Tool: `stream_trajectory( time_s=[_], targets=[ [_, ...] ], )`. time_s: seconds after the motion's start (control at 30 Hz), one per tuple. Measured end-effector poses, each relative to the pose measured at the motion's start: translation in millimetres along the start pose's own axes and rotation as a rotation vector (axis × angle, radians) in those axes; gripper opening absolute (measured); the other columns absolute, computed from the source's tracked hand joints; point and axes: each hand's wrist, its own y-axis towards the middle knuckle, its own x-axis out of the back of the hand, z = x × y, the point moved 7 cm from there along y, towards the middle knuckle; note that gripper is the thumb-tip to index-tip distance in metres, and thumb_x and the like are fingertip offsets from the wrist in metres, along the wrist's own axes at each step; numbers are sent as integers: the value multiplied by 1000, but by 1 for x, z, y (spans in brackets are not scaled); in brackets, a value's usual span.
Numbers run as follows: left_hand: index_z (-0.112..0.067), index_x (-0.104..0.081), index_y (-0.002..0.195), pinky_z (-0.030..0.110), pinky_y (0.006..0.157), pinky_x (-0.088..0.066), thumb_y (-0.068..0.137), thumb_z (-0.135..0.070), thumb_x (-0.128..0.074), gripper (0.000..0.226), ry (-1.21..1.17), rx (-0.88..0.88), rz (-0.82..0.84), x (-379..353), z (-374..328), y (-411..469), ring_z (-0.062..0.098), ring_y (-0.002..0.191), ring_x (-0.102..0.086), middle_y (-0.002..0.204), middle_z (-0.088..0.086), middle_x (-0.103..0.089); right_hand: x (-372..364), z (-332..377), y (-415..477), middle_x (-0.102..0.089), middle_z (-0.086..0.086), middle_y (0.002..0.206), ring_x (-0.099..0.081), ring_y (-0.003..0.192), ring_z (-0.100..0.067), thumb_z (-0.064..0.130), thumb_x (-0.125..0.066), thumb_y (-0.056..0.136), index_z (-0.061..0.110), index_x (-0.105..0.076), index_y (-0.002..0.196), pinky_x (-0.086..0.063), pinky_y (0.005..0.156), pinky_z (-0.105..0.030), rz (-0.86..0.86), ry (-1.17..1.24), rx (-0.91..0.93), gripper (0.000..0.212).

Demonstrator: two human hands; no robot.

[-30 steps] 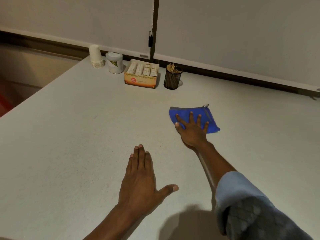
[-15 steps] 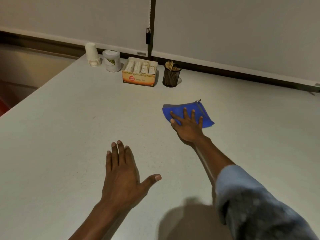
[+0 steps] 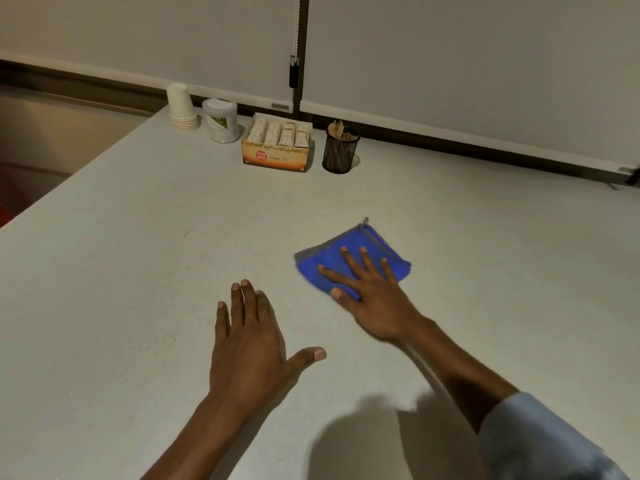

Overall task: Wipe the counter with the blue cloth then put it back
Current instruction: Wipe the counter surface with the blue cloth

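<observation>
The right hand (image 3: pixel 372 299) lies flat with fingers spread on the folded blue cloth (image 3: pixel 353 258), pressing rather than gripping it so it can slide over the counter (image 3: pixel 138 271). The cloth lies well in front of the mesh cup (image 3: pixel 340 150). Nearer than the cloth, to its left, the left hand (image 3: pixel 249 344) rests open-palmed and empty on the counter, probably as a brace.

My right hand (image 3: pixel 372 299) covers the near part of the blue cloth (image 3: pixel 349 252). My right sleeve (image 3: pixel 540 441) runs off the bottom edge, blurred. The print on the tea box (image 3: pixel 277 155) is too small to read.
</observation>
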Motion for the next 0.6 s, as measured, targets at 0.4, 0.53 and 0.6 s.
stream_trajectory(
  time_s=[0.4, 0.53, 0.6],
  targets=[
    [-1, 16, 171, 48, 138, 15, 62, -116, -18, 162, -53, -103, -6, -18, -30, -16, 33, 166, 33, 178, 23, 30, -13, 27, -51, 17, 9, 178, 28, 161, -26, 70, -17, 107, 68, 1, 158, 20, 128, -58, -20, -42, -10, 54],
    [-2, 14, 172, 47, 138, 13, 62, -116, -13, 161, -63, -106, -21, -19, -29, -17, 31, 166, 32, 179, 21, 29, -1, -22, -97, 11, 16, 177, 22, 164, -20, 64, -27, 109, 68, -9, 158, 16, 130, -52, -35, -48, -107, 52],
    [-2, 14, 172, 47, 138, 13, 64, -115, -14, 158, -54, -107, -13, -17, -28, -18, 31, 166, 33, 179, 21, 29, 20, -69, -108, 4, 13, 179, 13, 165, -23, 58, -33, 109, 62, -15, 159, 9, 131, -55, -72, -34, -283, 53]
  ],
)
